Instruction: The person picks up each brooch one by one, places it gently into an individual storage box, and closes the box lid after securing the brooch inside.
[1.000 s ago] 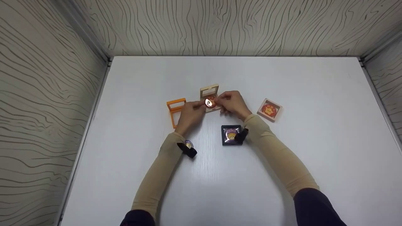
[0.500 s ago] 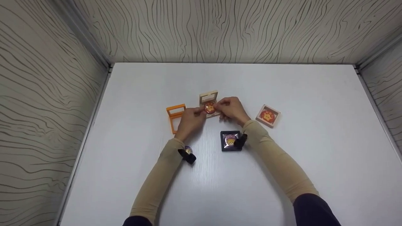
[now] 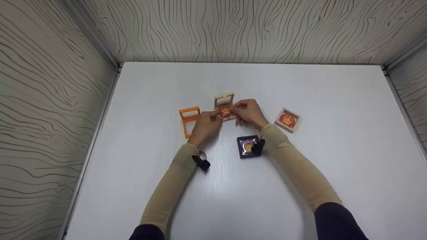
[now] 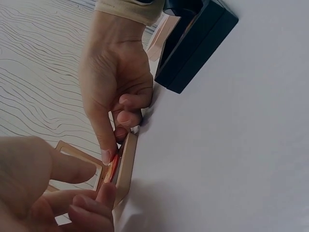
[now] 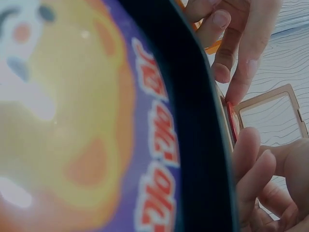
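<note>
In the head view, a round red badge (image 3: 225, 110) with a yellow star-shaped figure lies over the base of a beige frame box (image 3: 224, 99), whose windowed lid stands up behind it. My left hand (image 3: 206, 126) holds the badge's left edge with thumb and fingertips. From the right, my right hand (image 3: 249, 112) pinches its opposite edge. The left wrist view shows the badge (image 4: 114, 166) edge-on, slightly tilted along the beige base (image 4: 126, 162). In the right wrist view, a dark box with a bear badge (image 5: 82, 116) covers much of the scene.
An open orange frame box (image 3: 190, 117) stands left, partly behind my left hand. The closed dark box (image 3: 243, 155) lies below my right wrist. To the right is a pale pink box (image 3: 287, 120) with another red badge inside. A small purple badge (image 3: 202, 155) lies by the left wrist.
The badge was tilted with a bright glare one second ago; now it lies flatter at the beige base and its picture shows. Both hands keep about the same places.
</note>
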The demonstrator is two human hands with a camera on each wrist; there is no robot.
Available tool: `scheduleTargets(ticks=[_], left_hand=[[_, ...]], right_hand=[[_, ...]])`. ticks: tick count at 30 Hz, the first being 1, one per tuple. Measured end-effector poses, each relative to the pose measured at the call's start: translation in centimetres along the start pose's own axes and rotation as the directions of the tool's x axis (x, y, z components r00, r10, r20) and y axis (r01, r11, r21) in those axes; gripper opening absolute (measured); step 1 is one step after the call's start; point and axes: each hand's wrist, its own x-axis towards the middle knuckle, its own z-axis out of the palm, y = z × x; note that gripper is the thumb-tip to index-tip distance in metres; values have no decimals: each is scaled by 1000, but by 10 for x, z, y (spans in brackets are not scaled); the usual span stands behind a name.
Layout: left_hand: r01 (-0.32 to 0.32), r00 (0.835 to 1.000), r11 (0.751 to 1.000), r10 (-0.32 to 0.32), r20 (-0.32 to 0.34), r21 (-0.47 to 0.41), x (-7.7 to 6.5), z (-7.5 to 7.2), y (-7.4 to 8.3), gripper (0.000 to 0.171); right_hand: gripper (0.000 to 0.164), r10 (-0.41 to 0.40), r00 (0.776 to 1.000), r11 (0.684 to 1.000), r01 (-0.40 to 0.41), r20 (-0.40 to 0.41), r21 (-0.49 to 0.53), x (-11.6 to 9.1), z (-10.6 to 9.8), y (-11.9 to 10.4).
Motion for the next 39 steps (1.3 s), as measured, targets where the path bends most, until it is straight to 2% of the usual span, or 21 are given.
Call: scheduleTargets(ticks=[3, 9, 18, 21, 28, 30, 35, 39], left_hand=[[15, 1000, 1000, -15, 14, -6, 1, 0, 1, 51], [-5, 1000, 1000, 5, 21, 10, 4, 0, 2, 50], [1, 1000, 1000, -2, 29, 25, 4, -1, 0, 47], [-10, 999, 1000, 9, 37, 21, 4, -1, 1, 46], [-78, 997, 995, 77, 20, 58, 7, -2, -2, 45], [-66, 998, 996, 65, 17, 63, 7, -5, -5, 45], [-24, 999, 1000, 25, -30, 18, 3, -13, -11, 43], [-63, 991, 998, 59, -122, -27, 0, -17, -11, 39]], right_hand=[[24, 0, 1000, 1000, 0, 11, 13, 0, -2, 0], [23, -1, 1000, 999, -1, 31, 52, -1, -4, 1], [22, 13, 999, 998, -15, 40, 63, -4, -3, 0], [21, 18, 999, 997, -20, 36, 73, -6, -4, 0], [24, 35, 999, 997, -38, 35, 72, -6, -3, 2], [24, 37, 999, 998, -39, 30, 48, -6, 0, 1], [26, 7, 1000, 1000, -7, -25, -9, -7, 11, -11], [29, -18, 997, 1000, 17, -77, -10, -6, 18, -23]])
